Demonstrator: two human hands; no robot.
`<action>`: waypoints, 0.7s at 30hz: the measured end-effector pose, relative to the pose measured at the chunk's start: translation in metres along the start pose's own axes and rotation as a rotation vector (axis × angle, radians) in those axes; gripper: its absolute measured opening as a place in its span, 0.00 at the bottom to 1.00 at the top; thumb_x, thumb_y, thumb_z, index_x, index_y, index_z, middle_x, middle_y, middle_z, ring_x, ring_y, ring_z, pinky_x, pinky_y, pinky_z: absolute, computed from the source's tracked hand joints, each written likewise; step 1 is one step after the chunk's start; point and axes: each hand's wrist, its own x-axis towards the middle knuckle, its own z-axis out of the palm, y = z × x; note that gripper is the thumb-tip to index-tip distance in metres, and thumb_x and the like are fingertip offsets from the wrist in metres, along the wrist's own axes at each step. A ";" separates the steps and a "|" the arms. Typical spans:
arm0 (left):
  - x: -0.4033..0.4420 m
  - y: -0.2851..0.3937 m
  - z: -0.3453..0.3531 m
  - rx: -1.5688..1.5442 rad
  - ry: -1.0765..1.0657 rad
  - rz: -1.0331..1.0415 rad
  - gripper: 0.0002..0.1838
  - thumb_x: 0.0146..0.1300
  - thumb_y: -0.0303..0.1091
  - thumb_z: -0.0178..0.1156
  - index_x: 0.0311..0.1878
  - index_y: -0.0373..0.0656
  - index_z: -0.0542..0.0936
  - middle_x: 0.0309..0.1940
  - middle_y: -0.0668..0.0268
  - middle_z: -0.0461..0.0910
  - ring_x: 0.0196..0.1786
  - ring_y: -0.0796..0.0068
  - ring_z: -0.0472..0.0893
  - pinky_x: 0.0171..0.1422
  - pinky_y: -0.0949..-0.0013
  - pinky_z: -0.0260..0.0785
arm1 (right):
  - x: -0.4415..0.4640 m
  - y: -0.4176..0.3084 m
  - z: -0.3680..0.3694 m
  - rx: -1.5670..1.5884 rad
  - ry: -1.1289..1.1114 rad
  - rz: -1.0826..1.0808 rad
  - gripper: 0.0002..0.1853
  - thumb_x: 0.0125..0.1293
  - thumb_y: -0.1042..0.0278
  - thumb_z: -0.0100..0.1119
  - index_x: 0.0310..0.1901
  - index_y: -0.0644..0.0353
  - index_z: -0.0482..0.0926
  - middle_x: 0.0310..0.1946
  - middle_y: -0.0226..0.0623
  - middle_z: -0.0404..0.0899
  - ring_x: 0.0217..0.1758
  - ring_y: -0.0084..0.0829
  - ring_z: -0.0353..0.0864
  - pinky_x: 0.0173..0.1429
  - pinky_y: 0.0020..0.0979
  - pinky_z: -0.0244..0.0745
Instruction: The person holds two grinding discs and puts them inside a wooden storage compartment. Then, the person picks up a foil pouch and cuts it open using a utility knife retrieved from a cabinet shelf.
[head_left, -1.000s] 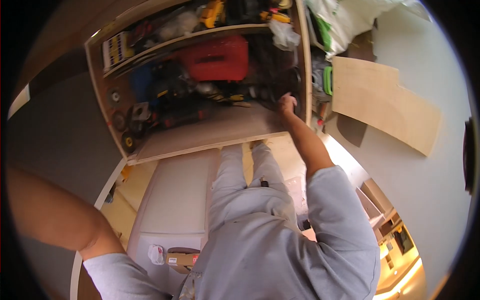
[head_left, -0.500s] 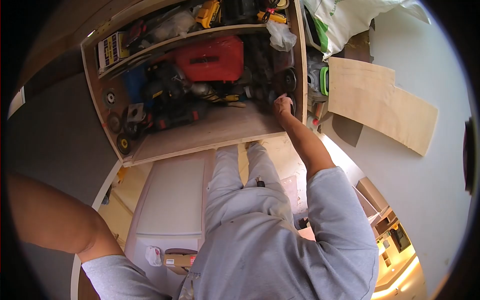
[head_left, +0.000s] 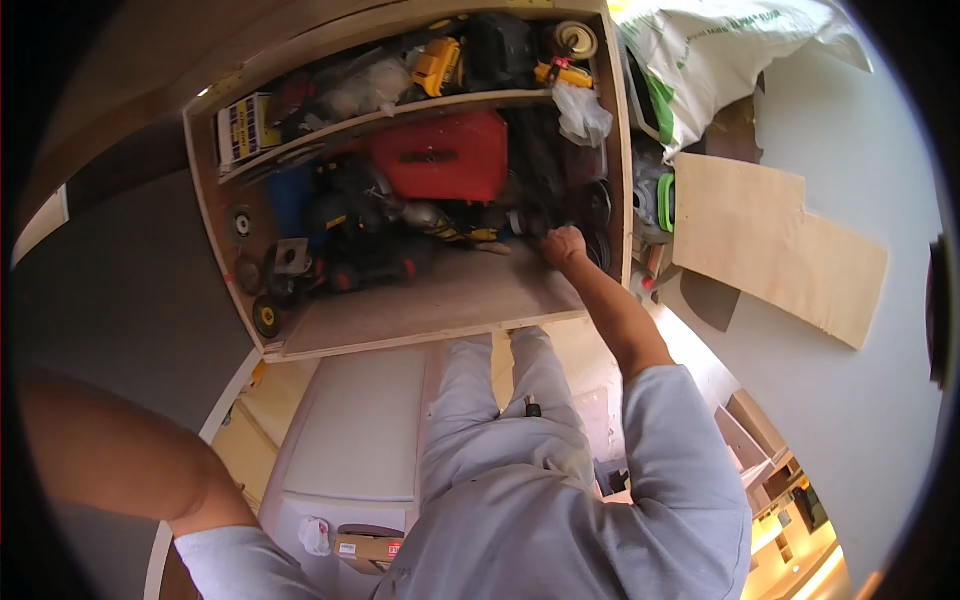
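Shifted slightly left of the dark discs (head_left: 598,205) since the earlier frame: the right hand (head_left: 565,246), low inside the wooden box (head_left: 617,180).
Its fingers look curled, but their tips are hidden, so whether it grips anything cannot be told; the discs stand just beside it against the box's right wall, right of the frame's center. The red case (head_left: 440,155) lies up and left of the hand, below the shelf (head_left: 350,125). The left arm (head_left: 120,450) crosses the lower left, its hand out of view. Cut plywood (head_left: 770,240) lies at the upper right.
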 end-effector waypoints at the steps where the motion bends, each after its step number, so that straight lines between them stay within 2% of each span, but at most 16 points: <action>1: -0.001 0.002 0.000 -0.003 0.002 0.002 0.14 0.70 0.38 0.53 0.49 0.36 0.75 0.41 0.58 0.79 0.43 0.69 0.78 0.50 0.66 0.72 | -0.006 -0.001 -0.018 0.033 0.025 0.010 0.11 0.62 0.61 0.53 0.38 0.46 0.86 0.37 0.33 0.85 0.44 0.35 0.85 0.42 0.37 0.80; 3: -0.004 0.005 -0.001 -0.013 0.000 0.001 0.14 0.70 0.38 0.53 0.49 0.36 0.75 0.41 0.58 0.79 0.43 0.69 0.78 0.50 0.66 0.72 | -0.021 -0.008 -0.056 0.100 0.078 0.022 0.10 0.63 0.61 0.52 0.36 0.46 0.86 0.37 0.35 0.85 0.42 0.37 0.85 0.43 0.37 0.80; 6: -0.006 0.008 -0.001 -0.029 -0.011 -0.002 0.14 0.70 0.38 0.53 0.49 0.36 0.75 0.41 0.58 0.79 0.43 0.69 0.79 0.50 0.66 0.72 | -0.036 -0.024 -0.109 0.416 0.293 0.102 0.11 0.64 0.60 0.53 0.40 0.48 0.85 0.34 0.44 0.84 0.38 0.45 0.84 0.41 0.42 0.79; 9: -0.007 0.008 -0.004 -0.037 -0.010 -0.002 0.14 0.70 0.37 0.53 0.49 0.36 0.75 0.41 0.58 0.79 0.43 0.69 0.79 0.50 0.66 0.73 | -0.047 -0.030 -0.170 0.739 0.566 0.000 0.11 0.64 0.60 0.54 0.42 0.50 0.83 0.33 0.48 0.82 0.38 0.50 0.81 0.40 0.45 0.77; 12: -0.007 0.007 -0.009 -0.046 -0.007 0.007 0.14 0.70 0.37 0.53 0.49 0.36 0.75 0.41 0.57 0.79 0.43 0.69 0.79 0.50 0.66 0.73 | -0.031 -0.022 -0.207 0.668 0.879 0.046 0.10 0.64 0.60 0.52 0.43 0.47 0.82 0.32 0.44 0.82 0.35 0.47 0.82 0.36 0.44 0.77; 15: -0.005 0.006 -0.012 -0.053 -0.008 0.013 0.14 0.70 0.37 0.53 0.49 0.35 0.75 0.41 0.57 0.79 0.43 0.69 0.79 0.49 0.66 0.73 | -0.026 -0.002 -0.251 0.685 1.067 0.037 0.10 0.66 0.62 0.53 0.44 0.51 0.82 0.32 0.48 0.81 0.37 0.50 0.80 0.38 0.46 0.75; 18: -0.006 0.004 -0.014 -0.057 -0.009 0.013 0.14 0.70 0.37 0.53 0.48 0.35 0.76 0.41 0.57 0.80 0.43 0.68 0.79 0.49 0.66 0.73 | 0.004 0.024 -0.264 0.600 1.043 0.072 0.11 0.67 0.62 0.51 0.45 0.50 0.81 0.32 0.48 0.82 0.36 0.51 0.80 0.38 0.46 0.75; 19: -0.006 0.003 -0.014 -0.057 -0.007 0.014 0.14 0.70 0.37 0.53 0.48 0.35 0.76 0.41 0.57 0.80 0.43 0.68 0.79 0.49 0.66 0.73 | 0.010 0.031 -0.269 0.553 0.945 0.097 0.12 0.67 0.60 0.51 0.46 0.50 0.80 0.33 0.47 0.82 0.37 0.50 0.81 0.39 0.46 0.75; 21: -0.005 0.003 -0.016 -0.058 -0.011 0.015 0.14 0.70 0.37 0.53 0.48 0.35 0.76 0.41 0.57 0.80 0.43 0.68 0.79 0.49 0.67 0.73 | 0.024 0.041 -0.273 0.503 0.897 0.099 0.12 0.67 0.59 0.51 0.46 0.51 0.80 0.32 0.47 0.82 0.37 0.51 0.81 0.39 0.46 0.75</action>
